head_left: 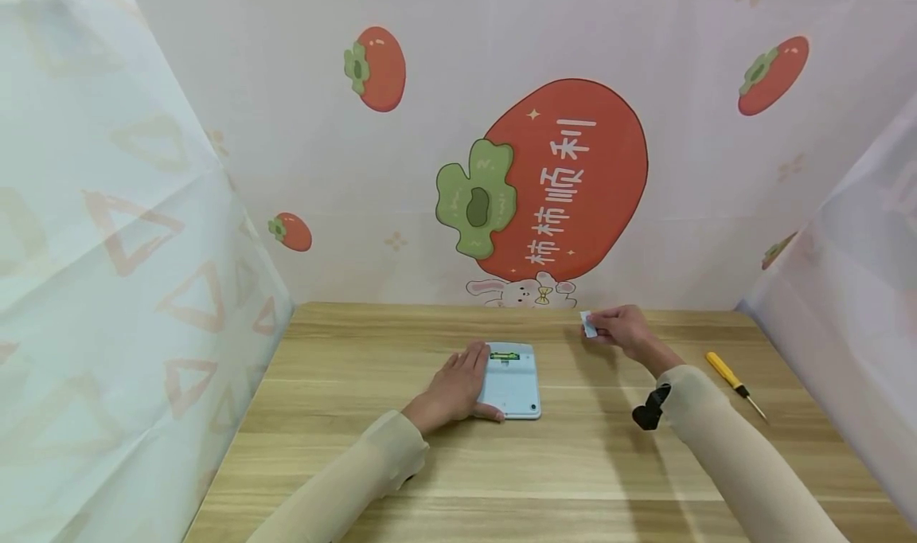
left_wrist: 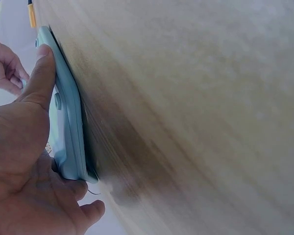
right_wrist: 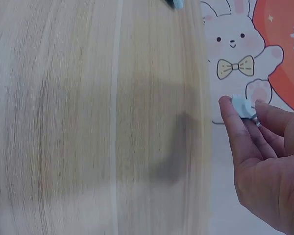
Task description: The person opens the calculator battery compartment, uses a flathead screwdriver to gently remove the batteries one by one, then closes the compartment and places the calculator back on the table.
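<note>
A flat pale-blue device (head_left: 510, 388) lies on the wooden table, with a green battery (head_left: 505, 356) showing in an open slot near its far end. My left hand (head_left: 458, 380) grips its left side, thumb along the near edge. In the left wrist view, the thumb lies against the device (left_wrist: 73, 122) and the other fingers are at its opposite end, partly hidden. Beyond the device to the right, my right hand (head_left: 625, 330) pinches a small pale-blue cover (head_left: 588, 324) between thumb and fingers, above the table's back edge. The same cover (right_wrist: 242, 106) appears in the right wrist view.
A screwdriver (head_left: 727, 373) with a yellow handle lies on the table's right side. Behind the table (head_left: 559, 479) hangs a white cloth (head_left: 286, 89) printed with persimmons and a rabbit, and similar cloth encloses both sides.
</note>
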A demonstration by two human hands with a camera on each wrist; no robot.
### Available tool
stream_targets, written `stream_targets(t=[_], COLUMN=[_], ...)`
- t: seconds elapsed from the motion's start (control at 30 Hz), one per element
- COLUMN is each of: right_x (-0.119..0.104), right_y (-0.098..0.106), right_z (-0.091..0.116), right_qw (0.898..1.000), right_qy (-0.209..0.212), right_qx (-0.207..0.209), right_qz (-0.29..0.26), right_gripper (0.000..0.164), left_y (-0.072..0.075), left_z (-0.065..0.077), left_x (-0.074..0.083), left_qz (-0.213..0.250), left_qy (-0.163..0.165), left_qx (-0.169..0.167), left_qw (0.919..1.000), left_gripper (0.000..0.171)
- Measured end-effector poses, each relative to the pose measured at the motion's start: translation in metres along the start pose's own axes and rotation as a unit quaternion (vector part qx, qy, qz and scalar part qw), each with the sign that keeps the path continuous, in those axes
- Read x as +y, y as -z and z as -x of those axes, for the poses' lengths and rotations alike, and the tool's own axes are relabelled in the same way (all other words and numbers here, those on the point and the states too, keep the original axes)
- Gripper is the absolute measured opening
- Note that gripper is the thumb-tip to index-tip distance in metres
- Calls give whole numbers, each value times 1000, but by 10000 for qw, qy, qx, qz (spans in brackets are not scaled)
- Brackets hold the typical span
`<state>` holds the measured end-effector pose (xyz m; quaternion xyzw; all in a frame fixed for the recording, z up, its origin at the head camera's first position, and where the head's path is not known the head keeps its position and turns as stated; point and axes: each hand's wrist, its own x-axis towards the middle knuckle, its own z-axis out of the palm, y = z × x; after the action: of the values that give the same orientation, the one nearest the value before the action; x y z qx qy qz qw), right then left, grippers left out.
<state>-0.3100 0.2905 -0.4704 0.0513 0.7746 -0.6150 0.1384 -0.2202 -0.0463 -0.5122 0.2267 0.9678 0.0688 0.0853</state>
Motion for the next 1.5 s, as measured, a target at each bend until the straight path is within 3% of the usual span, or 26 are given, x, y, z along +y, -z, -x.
stream_targets(t=[0.13, 0.4, 0.83, 1.23, 1.5], right_x=[1, 7, 16, 20, 24], right_y=[8, 21, 40, 51, 59], right_z=[1, 3, 4, 13, 15], right_qw=[9996, 9999, 9962, 9877, 9743], right_qy=[-2, 34, -184, 49, -22], right_qx=[46, 33, 406, 403, 679], right_qz=[284, 159, 751, 1508, 2150], right_gripper=[41, 40, 41, 38, 36], left_y=[-1, -2, -2, -1, -1], left_z=[1, 1, 1, 1, 1], left_x=[0, -1, -1, -1, -1], left_qz=[32, -8, 32, 116, 62], left_qy=[-2, -25, -15, 28, -14], left_qx=[1, 36, 24, -28, -9], left_qw=[10000, 10000, 10000, 9999, 10000], left_gripper=[130, 129, 130, 130, 130])
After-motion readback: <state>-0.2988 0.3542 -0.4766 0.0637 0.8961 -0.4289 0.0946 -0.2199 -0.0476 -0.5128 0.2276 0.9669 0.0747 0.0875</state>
